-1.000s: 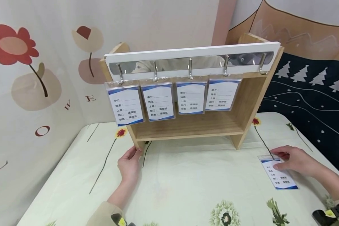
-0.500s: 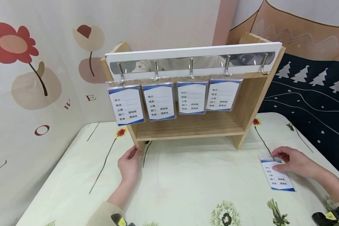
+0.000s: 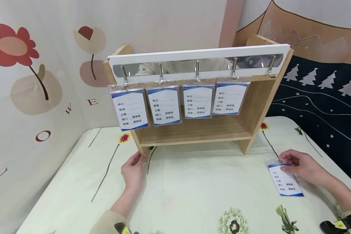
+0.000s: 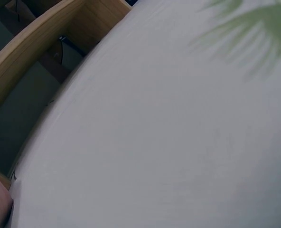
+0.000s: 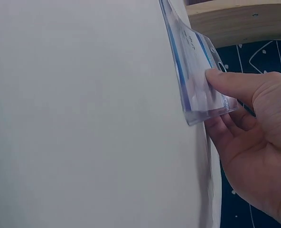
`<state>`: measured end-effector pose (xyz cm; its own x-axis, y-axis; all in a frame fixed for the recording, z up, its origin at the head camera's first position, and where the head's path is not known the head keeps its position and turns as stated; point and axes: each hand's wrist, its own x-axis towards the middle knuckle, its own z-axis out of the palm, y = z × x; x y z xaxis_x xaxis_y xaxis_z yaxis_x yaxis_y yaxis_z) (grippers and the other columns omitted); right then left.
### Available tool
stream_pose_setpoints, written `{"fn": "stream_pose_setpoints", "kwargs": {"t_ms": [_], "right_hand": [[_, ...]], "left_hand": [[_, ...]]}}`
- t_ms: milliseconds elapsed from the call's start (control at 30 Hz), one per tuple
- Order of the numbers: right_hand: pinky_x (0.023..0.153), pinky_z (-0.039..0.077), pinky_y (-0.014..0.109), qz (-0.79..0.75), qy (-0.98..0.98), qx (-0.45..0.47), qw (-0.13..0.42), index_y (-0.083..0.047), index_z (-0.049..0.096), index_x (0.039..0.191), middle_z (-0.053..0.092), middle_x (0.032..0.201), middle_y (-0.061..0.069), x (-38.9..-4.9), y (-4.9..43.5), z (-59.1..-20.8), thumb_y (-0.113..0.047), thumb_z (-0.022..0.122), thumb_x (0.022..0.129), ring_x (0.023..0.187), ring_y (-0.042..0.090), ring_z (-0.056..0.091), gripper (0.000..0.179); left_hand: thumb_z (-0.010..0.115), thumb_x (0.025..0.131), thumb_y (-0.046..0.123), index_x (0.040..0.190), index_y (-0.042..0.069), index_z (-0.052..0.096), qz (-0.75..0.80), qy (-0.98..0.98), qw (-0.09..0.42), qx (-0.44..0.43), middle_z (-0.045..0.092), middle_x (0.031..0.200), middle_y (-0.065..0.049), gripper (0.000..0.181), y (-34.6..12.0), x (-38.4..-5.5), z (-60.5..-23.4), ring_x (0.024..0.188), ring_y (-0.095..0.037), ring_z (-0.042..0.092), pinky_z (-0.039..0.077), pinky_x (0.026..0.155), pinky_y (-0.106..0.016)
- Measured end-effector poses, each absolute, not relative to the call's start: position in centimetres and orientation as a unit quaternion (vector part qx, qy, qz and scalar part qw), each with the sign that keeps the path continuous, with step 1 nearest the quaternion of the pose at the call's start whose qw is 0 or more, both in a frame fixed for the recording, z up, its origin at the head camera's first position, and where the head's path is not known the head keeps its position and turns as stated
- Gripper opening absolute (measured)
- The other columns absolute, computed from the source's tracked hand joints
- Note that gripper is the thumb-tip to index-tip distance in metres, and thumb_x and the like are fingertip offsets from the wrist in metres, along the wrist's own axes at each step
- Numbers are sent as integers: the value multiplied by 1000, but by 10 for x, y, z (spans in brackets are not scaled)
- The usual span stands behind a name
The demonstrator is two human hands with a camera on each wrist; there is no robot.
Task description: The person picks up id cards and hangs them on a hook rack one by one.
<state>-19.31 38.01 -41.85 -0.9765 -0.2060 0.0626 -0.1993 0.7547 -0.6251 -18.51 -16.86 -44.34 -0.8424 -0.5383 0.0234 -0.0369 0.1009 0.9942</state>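
My right hand (image 3: 305, 167) pinches a clear-sleeved name badge (image 3: 286, 182) near its top edge, over the right of the table. In the right wrist view the thumb presses on the face of the badge (image 5: 195, 71), the fingers curled behind it. My left hand (image 3: 133, 172) grips the bottom of the left leg of a wooden shelf (image 3: 199, 130); only a sliver of that hand shows in the left wrist view. Several matching badges (image 3: 131, 109) hang from metal hooks on the white rail (image 3: 199, 52) across the shelf's top front. A further hook (image 3: 271, 66) sits right of them.
A pale floral cloth (image 3: 193, 188) covers the table. Behind the shelf hangs a light curtain (image 3: 175, 26) with printed flowers, and a dark curtain (image 3: 318, 97) with printed trees falls along the right edge.
The badge's lower end has swung slightly left, and its top has risen a little with the right hand. The left hand stays at the shelf leg.
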Motion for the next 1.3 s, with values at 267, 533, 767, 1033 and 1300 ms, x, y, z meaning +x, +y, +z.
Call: {"fn": "stream_pose_setpoints", "kwargs": {"t_ms": [267,533,767,1033,1300], "right_hand": [[72,49,16,-339,935,-105,1,6,63,119,64,105,12,-195,373,-418,1,75,89,84,10,56,33],[73,50,15,-368,924,-107,-4,7,64,122,67,110,15,-194,367,-415,2,72,93,86,5,58,31],[68,50,17,-378,917,-117,-40,5,67,123,70,111,15,-193,360,-413,1,70,95,82,6,58,28],[69,50,14,-375,916,-113,-80,2,69,121,72,107,-1,-192,351,-405,-2,71,95,83,2,58,26],[77,45,3,-385,909,-116,-113,4,69,119,70,104,-15,-193,341,-393,2,71,95,93,-13,54,25]], "left_hand": [[71,98,18,130,1,69,-647,-709,195,203,69,125,-20,37,-169,-184,-441,104,-15,70,52,82,-12],[70,98,19,131,1,69,-644,-713,190,204,69,125,-20,37,-169,-183,-441,107,-19,70,52,82,-12],[70,98,19,131,1,69,-646,-712,188,203,69,125,-20,37,-169,-184,-442,106,-19,70,53,82,-13],[71,98,18,131,1,69,-648,-710,189,201,69,125,-20,37,-169,-184,-442,105,-17,70,52,81,-11],[70,99,18,131,1,69,-646,-713,190,198,69,125,-20,36,-168,-184,-442,106,-19,70,53,83,-13]]}}
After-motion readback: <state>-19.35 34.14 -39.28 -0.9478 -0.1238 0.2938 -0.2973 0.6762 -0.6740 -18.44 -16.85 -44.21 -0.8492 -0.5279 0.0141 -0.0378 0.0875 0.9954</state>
